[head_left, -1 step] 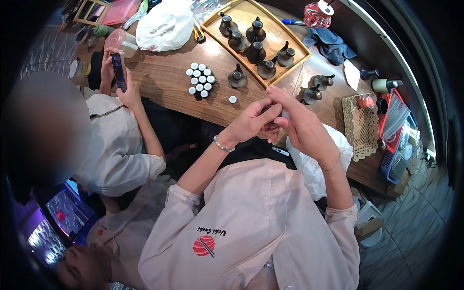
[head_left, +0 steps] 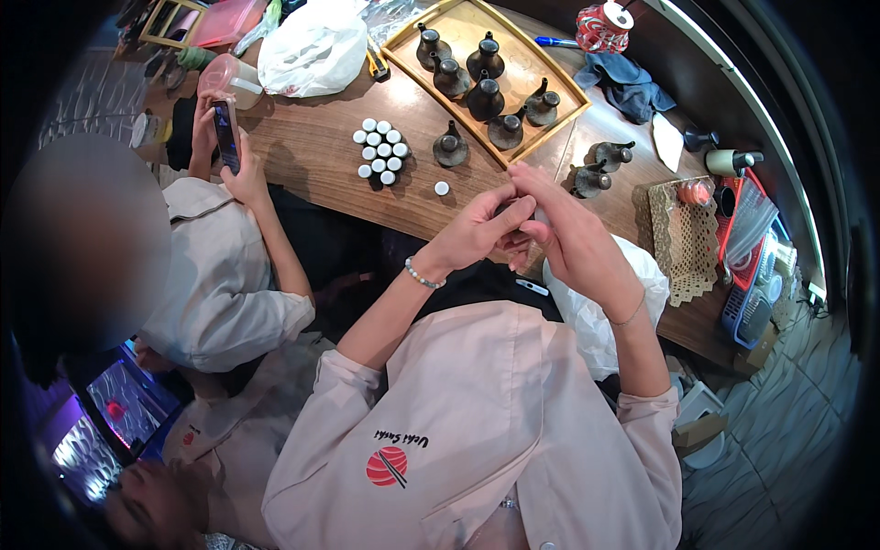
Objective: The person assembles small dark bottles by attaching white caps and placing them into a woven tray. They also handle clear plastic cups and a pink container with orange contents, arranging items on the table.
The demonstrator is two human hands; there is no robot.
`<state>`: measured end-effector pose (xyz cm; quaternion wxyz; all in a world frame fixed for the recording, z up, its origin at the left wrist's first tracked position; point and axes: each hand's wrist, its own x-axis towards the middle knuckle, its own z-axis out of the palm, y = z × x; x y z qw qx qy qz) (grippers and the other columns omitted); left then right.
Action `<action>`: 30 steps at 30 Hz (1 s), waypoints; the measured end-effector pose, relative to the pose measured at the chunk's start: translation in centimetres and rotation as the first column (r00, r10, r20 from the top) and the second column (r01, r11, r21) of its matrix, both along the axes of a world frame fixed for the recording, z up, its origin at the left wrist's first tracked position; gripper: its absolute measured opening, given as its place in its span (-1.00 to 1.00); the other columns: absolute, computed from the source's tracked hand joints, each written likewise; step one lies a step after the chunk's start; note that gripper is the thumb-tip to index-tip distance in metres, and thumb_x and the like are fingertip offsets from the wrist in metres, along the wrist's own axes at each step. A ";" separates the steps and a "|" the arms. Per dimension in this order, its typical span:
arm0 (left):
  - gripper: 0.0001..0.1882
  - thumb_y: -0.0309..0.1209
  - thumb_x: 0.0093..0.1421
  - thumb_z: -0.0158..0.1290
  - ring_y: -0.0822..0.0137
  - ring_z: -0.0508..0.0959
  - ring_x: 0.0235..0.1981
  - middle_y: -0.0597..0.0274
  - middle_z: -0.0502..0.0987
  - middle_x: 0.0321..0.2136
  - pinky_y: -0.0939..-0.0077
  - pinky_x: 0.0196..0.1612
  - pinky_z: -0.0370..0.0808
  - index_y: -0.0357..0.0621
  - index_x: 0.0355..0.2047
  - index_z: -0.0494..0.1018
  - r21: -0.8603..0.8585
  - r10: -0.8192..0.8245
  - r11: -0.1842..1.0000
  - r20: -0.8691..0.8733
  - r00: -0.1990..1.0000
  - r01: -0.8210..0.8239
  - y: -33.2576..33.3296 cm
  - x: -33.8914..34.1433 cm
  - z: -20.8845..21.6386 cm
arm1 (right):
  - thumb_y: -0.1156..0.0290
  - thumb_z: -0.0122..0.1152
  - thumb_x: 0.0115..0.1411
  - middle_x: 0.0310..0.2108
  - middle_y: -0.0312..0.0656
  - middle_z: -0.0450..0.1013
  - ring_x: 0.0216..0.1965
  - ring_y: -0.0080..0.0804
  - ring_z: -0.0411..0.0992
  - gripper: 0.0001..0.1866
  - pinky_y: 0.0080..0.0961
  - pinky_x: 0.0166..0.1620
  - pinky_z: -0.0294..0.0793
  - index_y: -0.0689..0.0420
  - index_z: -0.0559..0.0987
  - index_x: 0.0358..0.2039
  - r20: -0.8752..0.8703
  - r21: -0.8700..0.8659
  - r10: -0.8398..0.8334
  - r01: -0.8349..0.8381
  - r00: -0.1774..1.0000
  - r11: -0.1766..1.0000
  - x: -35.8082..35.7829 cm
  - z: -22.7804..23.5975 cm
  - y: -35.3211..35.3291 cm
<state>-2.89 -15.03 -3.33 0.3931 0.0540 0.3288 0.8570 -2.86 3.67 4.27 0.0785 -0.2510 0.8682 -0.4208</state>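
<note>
My left hand [head_left: 481, 227] and my right hand [head_left: 579, 243] meet in front of me over the table's near edge. The left fingers are curled, with the thumb laid across. Something small and dark shows in part between the hands, but I cannot make out what it is. My right fingers are stretched out against the left hand's fingertips. Closest on the wooden table [head_left: 321, 174] are a lone white cap [head_left: 442, 189] and a dark, narrow-necked small jug [head_left: 450, 147]. Farther left stands a cluster of small white-capped bottles [head_left: 380, 151].
A wooden tray [head_left: 403, 48] holds several dark jugs; two more jugs [head_left: 591, 181] stand right of it. A lace-edged basket [head_left: 683, 240] is at the right. At the left a person [head_left: 225, 266] holds a phone [head_left: 225, 137]. A white plastic bag [head_left: 312, 50] lies at the back.
</note>
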 end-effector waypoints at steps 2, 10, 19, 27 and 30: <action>-0.67 -0.16 0.53 -0.08 0.51 0.50 -0.56 0.35 0.44 -0.47 0.56 -0.48 0.49 -0.22 -0.05 0.36 -0.044 0.031 0.999 -0.016 0.999 -0.031 0.1 -0.1 0.2 | 0.45 0.48 0.09 0.29 0.05 0.36 0.30 0.08 0.35 -0.25 -0.19 0.23 0.46 0.16 0.38 0.30 -0.005 0.061 -0.077 0.077 0.997 0.995 0.0 0.3 -0.2; -0.62 -0.12 0.56 -0.20 0.49 0.41 -0.61 0.24 0.43 -0.51 0.58 -0.56 0.42 -0.21 -0.11 0.37 -0.064 0.184 0.980 -0.075 0.980 -0.189 1.4 -0.8 0.9 | 0.34 0.49 0.11 -0.39 -0.19 0.46 -0.38 -0.19 0.50 -0.65 -0.30 -0.30 0.49 0.14 0.61 -0.12 -0.203 0.066 -0.195 0.213 0.959 0.975 0.2 2.3 0.8; -0.66 -0.10 0.51 -0.14 0.54 0.14 -0.83 0.40 0.21 -0.73 0.60 -0.78 0.10 -0.10 -0.28 0.34 -0.184 0.321 0.939 0.159 0.934 -0.291 3.1 -0.3 2.7 | 0.47 0.39 0.15 -0.33 -0.12 0.47 -0.25 -0.08 0.49 -0.67 -0.24 -0.20 0.49 0.16 0.56 -0.07 -0.121 0.062 -0.125 0.133 0.985 0.989 0.2 2.3 0.4; -0.71 -0.13 0.49 -0.13 0.56 0.08 -0.85 0.41 0.19 -0.74 0.62 -0.81 0.08 -0.02 -0.32 0.32 -0.112 -0.009 0.992 0.415 0.910 0.061 1.3 -1.4 2.8 | 0.49 0.36 0.16 -0.30 -0.11 0.46 -0.24 -0.10 0.48 -0.71 -0.24 -0.16 0.49 0.17 0.55 -0.09 -0.141 0.095 0.052 -0.038 0.989 0.995 -0.5 3.0 1.6; -0.72 -0.16 0.50 -0.15 0.56 0.09 -0.85 0.40 0.21 -0.74 0.63 -0.81 0.09 -0.05 -0.30 0.31 -0.189 0.161 0.977 0.338 0.927 -0.101 2.2 -0.9 3.0 | 0.40 0.41 0.18 -0.43 -0.13 0.46 -0.41 -0.17 0.48 -0.76 -0.30 -0.31 0.48 0.18 0.57 -0.20 -0.070 0.055 -0.131 0.134 0.989 0.989 0.0 2.3 1.0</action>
